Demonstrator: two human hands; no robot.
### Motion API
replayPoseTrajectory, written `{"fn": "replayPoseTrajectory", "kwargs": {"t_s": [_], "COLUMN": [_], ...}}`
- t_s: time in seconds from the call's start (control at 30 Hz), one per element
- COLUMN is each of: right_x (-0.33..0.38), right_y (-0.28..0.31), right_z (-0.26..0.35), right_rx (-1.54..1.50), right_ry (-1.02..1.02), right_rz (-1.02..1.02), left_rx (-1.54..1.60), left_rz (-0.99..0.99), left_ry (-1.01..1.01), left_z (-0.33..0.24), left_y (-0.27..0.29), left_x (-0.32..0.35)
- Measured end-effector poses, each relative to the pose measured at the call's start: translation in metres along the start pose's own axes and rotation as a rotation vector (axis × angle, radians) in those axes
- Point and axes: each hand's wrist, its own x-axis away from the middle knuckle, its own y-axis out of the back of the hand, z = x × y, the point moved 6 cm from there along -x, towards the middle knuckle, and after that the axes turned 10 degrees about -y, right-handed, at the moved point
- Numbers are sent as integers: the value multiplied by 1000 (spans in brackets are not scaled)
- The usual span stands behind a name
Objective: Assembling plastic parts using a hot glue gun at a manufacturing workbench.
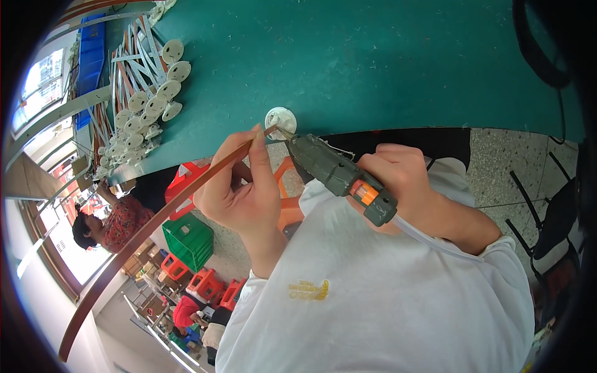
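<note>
Head view. Our left hand (239, 189) is clamped around the upper end of a long, thin brown strip (143, 233), thumb and fingers pinching it just short of its tip. The strip bows away down-left past the table edge, so we judge the grip sits near the tip to keep that end steady.

Our right hand (404, 180) is wrapped tight around the body of a grey-green glue gun (339, 174) with an orange collar. Its nozzle meets the strip's tip, close above the green table (385, 56). A clear glue stick (429, 239) trails out of the rear of the gun, over the white shirt.

A small white round disc (281, 118) lies on the table right beside the nozzle and strip end; we cannot tell whether either touches it.

Far left on the table: a pile of matching white discs (146, 105) lying among white and brown strips.

Containers: a green crate (186, 239) and several red-orange crates (208, 286) stand on the floor; contents not discernible. A blue bin (92, 53) sits at the table's far end, contents hidden.

A co-worker in a patterned red top (121, 221) is nearby.
</note>
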Motion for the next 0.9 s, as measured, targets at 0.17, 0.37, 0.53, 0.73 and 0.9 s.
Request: {"fn": "replayPoseTrajectory", "kwargs": {"t_s": [0.17,0.37,0.53,0.73,0.9], "right_x": [-1,0,0,-1,-2], "right_y": [0,3,2,1,1], "right_z": [1,2,1,3,3], "right_rx": [-4,-30,-16,-17,-29], "right_ry": [-4,-1,-12,-11,-10], "right_rz": [-3,-10,6,26,25], "left_rx": [-5,1,-1,-10,-19], "left_rz": [13,10,4,7,13], "left_ry": [-6,-14,-10,-10,-8], "left_z": [0,-1,-1,-1,-2], "left_y": [-1,0,-1,0,0], "left_x": [0,-1,0,-1,-1]}}
